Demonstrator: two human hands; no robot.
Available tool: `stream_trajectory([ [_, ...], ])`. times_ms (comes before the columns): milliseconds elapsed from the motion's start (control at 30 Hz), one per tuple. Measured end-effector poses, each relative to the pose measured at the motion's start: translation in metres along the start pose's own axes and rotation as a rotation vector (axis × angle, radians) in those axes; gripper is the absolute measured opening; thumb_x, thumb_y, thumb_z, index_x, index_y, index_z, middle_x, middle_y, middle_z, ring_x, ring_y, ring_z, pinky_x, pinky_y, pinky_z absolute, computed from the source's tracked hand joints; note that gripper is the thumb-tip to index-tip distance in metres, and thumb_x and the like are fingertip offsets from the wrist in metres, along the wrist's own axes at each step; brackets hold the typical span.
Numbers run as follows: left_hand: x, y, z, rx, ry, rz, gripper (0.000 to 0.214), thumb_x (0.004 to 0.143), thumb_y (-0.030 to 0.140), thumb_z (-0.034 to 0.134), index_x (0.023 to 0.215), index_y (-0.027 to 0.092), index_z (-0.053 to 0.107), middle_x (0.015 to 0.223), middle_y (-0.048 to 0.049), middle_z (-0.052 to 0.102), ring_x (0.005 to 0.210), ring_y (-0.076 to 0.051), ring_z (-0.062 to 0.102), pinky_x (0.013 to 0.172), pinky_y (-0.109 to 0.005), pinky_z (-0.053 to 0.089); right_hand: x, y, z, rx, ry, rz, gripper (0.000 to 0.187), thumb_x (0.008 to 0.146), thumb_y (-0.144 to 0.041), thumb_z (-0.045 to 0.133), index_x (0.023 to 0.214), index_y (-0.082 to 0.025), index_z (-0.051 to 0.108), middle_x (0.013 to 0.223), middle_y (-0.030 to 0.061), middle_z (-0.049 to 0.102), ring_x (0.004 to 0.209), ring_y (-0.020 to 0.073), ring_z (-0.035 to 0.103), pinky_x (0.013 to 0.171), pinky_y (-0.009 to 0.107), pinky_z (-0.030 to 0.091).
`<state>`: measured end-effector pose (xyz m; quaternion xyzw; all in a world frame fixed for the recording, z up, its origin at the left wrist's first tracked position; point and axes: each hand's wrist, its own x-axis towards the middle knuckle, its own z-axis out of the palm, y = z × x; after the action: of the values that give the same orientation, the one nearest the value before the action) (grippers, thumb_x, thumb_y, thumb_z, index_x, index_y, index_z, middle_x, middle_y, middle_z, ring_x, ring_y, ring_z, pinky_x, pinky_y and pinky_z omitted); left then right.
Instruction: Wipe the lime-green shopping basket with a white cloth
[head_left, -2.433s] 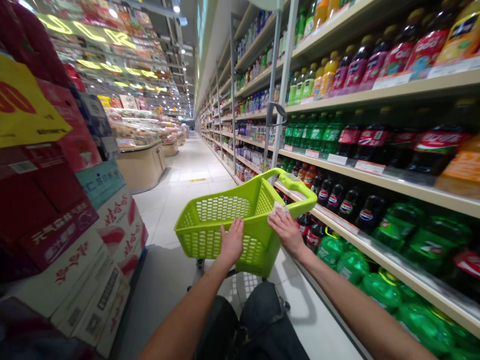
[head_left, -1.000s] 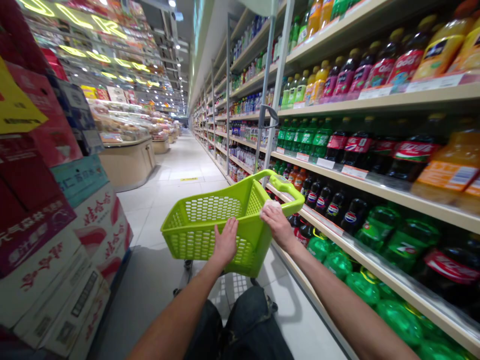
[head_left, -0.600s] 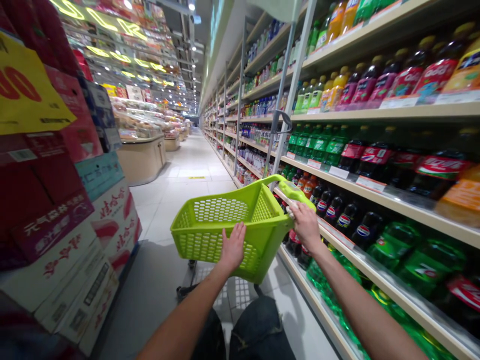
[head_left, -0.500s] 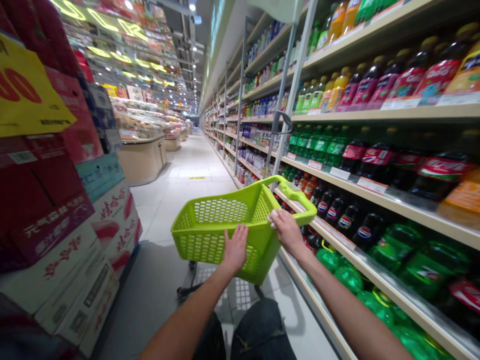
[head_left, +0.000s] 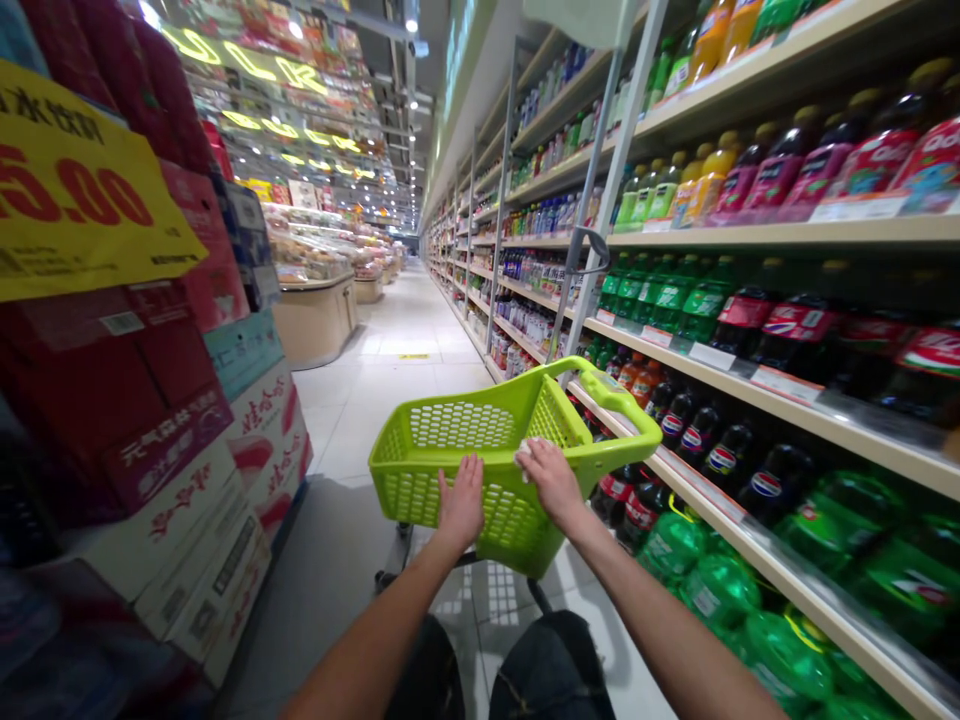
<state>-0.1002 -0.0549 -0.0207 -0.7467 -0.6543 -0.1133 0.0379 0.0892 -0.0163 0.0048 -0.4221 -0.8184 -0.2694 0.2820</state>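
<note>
A lime-green plastic shopping basket on wheels [head_left: 450, 432] stands in the aisle just ahead of my knees. My left hand [head_left: 461, 503] lies flat against its near wall, fingers stretched up to the rim. Over the near right rim, my right hand [head_left: 553, 482] is curled, pressing a small white cloth [head_left: 523, 452] under its fingertips. The basket's thick handle [head_left: 624, 402] sticks out to the right, close to the bottle shelves. Nothing shows inside the basket.
Long shelves of soft-drink bottles [head_left: 720, 300] run along the right. Stacked red and white cartons [head_left: 187, 450] with a yellow price sign [head_left: 75, 200] wall the left. A tiled aisle [head_left: 390, 360] leads ahead past a curved display counter [head_left: 315, 315].
My right hand and the cloth have slid from the handle's base leftward along the near rim. The left hand has stayed on the near wall. My view has shifted slightly.
</note>
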Motion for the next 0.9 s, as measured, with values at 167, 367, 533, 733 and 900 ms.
stream_trajectory([
  [167,-0.001,-0.011,0.003,-0.010,0.022,-0.080,0.073,0.063,0.008,0.037,0.135,0.013,0.022,0.143,-0.0088,0.019,0.132,-0.023,0.015,0.102,-0.057,0.012,-0.002,0.017,-0.012,-0.025,-0.048,0.080,0.035,0.081,-0.007,0.042,0.107,-0.022,0.059,0.119,0.0096,0.055,0.112,0.0241,0.047,0.093,0.042,0.036],
  [367,-0.002,-0.014,0.006,-0.004,0.024,-0.035,0.074,0.063,0.008,0.035,0.135,0.010,0.020,0.144,-0.0087,0.017,0.132,-0.022,0.013,0.103,-0.057,0.010,0.003,-0.015,0.006,0.014,-0.033,0.019,0.029,0.081,-0.010,0.044,0.103,-0.020,0.061,0.118,0.0103,0.055,0.112,0.0232,0.047,0.094,0.039,0.036],
  [533,-0.006,-0.026,0.003,0.018,0.020,-0.040,0.070,0.066,0.008,0.035,0.135,0.012,0.021,0.144,-0.0080,0.019,0.132,-0.022,0.013,0.103,-0.057,0.009,0.008,-0.028,0.014,0.058,-0.083,0.008,0.031,0.081,-0.009,0.044,0.105,-0.021,0.060,0.119,0.0099,0.055,0.113,0.0228,0.046,0.094,0.040,0.036],
  [733,-0.007,-0.031,0.007,0.002,0.024,-0.075,0.072,0.065,0.005,0.034,0.136,0.012,0.020,0.144,-0.0071,0.016,0.133,-0.021,0.011,0.104,-0.056,0.011,-0.003,-0.012,0.003,-0.007,-0.034,0.101,0.037,0.080,-0.005,0.039,0.109,-0.018,0.058,0.121,0.0124,0.052,0.117,0.0245,0.041,0.096,0.044,0.032],
  [900,-0.009,-0.036,0.006,0.010,0.031,-0.033,0.071,0.066,0.008,0.035,0.135,0.012,0.021,0.144,-0.0073,0.018,0.132,-0.022,0.012,0.104,-0.056,0.009,0.015,-0.063,0.033,0.098,-0.051,-0.009,0.033,0.082,-0.009,0.041,0.107,-0.019,0.058,0.120,0.0115,0.054,0.114,0.0220,0.045,0.095,0.040,0.034],
])
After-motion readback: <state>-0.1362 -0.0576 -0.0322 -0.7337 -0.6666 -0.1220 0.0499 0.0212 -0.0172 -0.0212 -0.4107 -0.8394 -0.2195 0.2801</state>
